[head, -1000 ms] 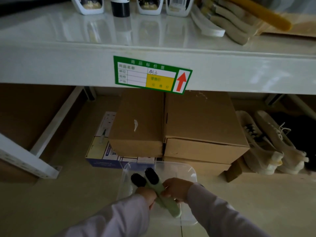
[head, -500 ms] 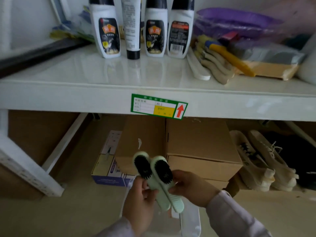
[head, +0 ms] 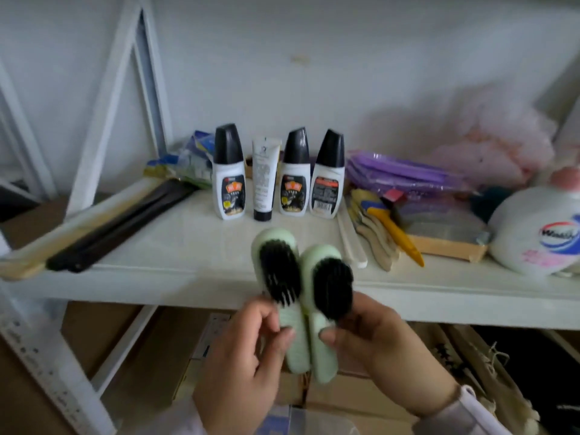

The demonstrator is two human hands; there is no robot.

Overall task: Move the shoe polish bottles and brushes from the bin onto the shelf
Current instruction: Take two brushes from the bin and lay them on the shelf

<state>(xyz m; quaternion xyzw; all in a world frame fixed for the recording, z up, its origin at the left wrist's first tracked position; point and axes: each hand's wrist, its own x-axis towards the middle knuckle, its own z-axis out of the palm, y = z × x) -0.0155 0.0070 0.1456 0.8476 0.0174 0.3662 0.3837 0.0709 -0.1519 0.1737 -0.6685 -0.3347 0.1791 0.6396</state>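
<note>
two green brushes held up in front of the shelf edge

the white shelf (head: 194, 262) spans the view, its front edge just behind the hands. at its right end lies a white round jug (head: 533, 233), with purple bags (head: 405, 174) behind near the back edge. three black-capped shoe polish bottles (head: 229, 177) stand upright in a row toward the back, a white tube (head: 264, 180) between the first and second. wooden-handled brushes (head: 376, 233) lie just right of the bottles. the left hand (head: 241, 365) pinches the handle of the left green brush (head: 279, 277) with curled fingers; the right hand (head: 383, 350) pinches the handle of the right green brush (head: 329, 287) the same way. both brushes touch side by side, bristles facing the camera, heads overlapping the shelf's front edge.
</note>
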